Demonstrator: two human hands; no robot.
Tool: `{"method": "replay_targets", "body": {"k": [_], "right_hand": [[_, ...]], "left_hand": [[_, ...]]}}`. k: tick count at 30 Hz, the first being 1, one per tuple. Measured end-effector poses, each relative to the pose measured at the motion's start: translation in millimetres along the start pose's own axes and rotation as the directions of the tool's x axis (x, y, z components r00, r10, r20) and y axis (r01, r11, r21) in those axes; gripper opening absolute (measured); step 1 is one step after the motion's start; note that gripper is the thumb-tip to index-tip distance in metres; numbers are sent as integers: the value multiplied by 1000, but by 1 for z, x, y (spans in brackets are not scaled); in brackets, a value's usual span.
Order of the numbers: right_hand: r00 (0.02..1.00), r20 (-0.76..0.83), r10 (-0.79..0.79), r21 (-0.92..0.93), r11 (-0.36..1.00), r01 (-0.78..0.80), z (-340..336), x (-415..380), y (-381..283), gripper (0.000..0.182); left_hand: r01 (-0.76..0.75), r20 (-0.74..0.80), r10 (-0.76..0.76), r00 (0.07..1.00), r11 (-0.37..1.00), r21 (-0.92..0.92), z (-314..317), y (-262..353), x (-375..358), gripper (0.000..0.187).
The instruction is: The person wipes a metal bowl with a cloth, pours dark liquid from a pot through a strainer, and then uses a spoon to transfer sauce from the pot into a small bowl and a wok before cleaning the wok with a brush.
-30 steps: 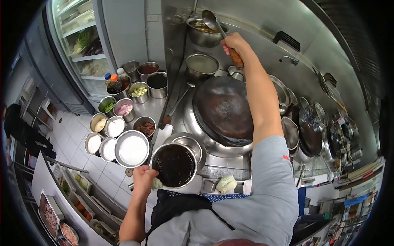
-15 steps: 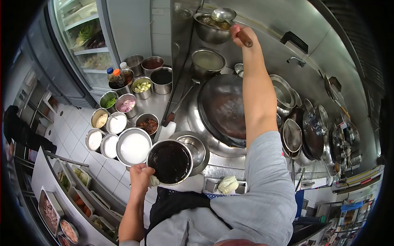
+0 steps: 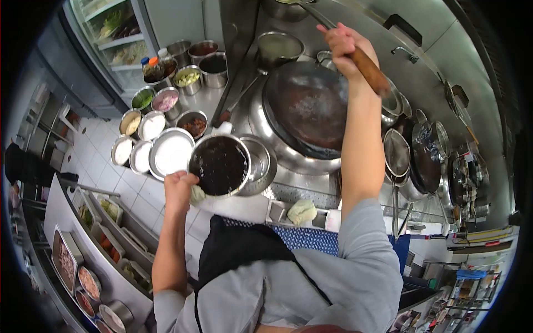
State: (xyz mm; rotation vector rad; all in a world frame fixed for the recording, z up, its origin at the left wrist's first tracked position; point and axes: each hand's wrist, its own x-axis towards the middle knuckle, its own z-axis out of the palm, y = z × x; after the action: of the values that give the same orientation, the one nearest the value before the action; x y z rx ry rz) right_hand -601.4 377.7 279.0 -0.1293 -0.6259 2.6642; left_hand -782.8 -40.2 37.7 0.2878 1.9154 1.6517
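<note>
My left hand (image 3: 179, 191) grips the rim of a metal pot (image 3: 220, 165) of dark liquid, with a pale cloth bunched under the fingers. This pot overlaps a metal bowl (image 3: 261, 161) beside it. My right hand (image 3: 350, 50) is wrapped round the long handle of a ladle (image 3: 371, 71), its wooden end pointing back toward me. The ladle's bowl is mostly cut off at the top edge, by a metal pot (image 3: 286, 11). Below and left of my right hand, a large dark wok (image 3: 308, 111) sits on the stove with no food visible in it.
Several ingredient pots stand at left, including one of white contents (image 3: 171, 154). A second long-handled tool (image 3: 244, 94) lies left of the wok. A pot of cloudy liquid (image 3: 280, 47) stands behind it. A strainer (image 3: 396, 152) is at right; a crumpled cloth (image 3: 302, 212) lies in front.
My right hand has drawn back toward me with the ladle, exposing more of its handle. The view has shifted, so the stove and pots appear higher. My left hand keeps its hold.
</note>
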Motion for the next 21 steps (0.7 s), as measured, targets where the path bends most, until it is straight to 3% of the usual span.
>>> {"method": "replay_targets", "body": {"k": [1, 7, 12, 16, 21], "right_hand": [[1000, -5, 25, -10, 1000, -25, 2, -24, 19, 28], [986, 76, 146, 100, 983, -153, -36, -152, 120, 47], [982, -130, 139, 140, 983, -121, -54, -235, 205, 45], [926, -371, 73, -110, 986, -122, -59, -276, 257, 40], [837, -537, -106, -542, 804, -246, -46, -297, 307, 45]], "left_hand": [[-1, -5, 1, 1000, 999, -45, 2, 7, -6, 3], [-26, -6, 26, 1000, 995, -94, -17, 9, -9, 5], [-42, 0, 43, 999, 989, -143, -29, 17, -12, 5], [-24, 86, 36, 996, 991, -129, -50, 11, -1, 5], [-42, 115, 59, 992, 988, -146, -60, 9, 6, 4]]}}
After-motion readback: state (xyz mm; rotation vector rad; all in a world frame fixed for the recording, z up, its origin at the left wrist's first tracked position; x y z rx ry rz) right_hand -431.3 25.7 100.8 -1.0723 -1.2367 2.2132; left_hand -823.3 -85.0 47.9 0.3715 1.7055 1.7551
